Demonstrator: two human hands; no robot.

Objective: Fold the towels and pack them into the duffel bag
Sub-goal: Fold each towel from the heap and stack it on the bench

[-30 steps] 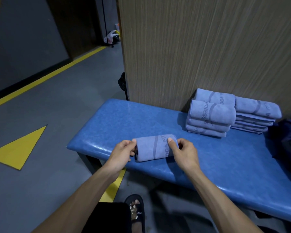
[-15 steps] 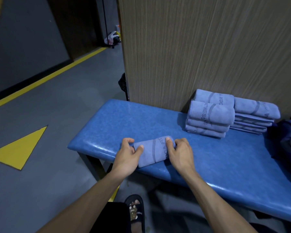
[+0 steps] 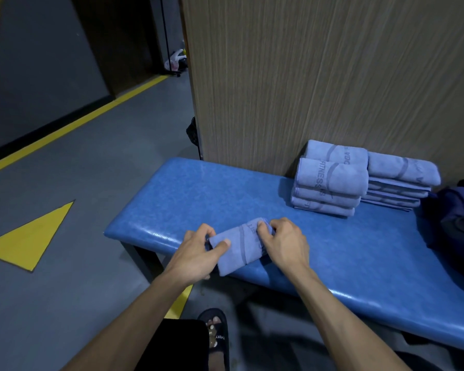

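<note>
Both hands (image 3: pixel 198 250) (image 3: pixel 284 243) grip folded towel (image 3: pixel 237 250) near bench (image 3: pixel 156 231) edge.

Table (image 3: pixel 359 266): stands against the wall panel (image 3: pixel 319 76) behind it.
Folded towel (image 3: pixel 239 247): on the table near its front edge, left hand (image 3: pixel 198 253) at its left end, right hand (image 3: pixel 284 242) at its right end.
Towel stacks (image 3: pixel 330 188): on the table at the back, against the panel, right of the folded towel.
Duffel bag (image 3: pixel 456 218): on the table, just right of the stacks.
</note>
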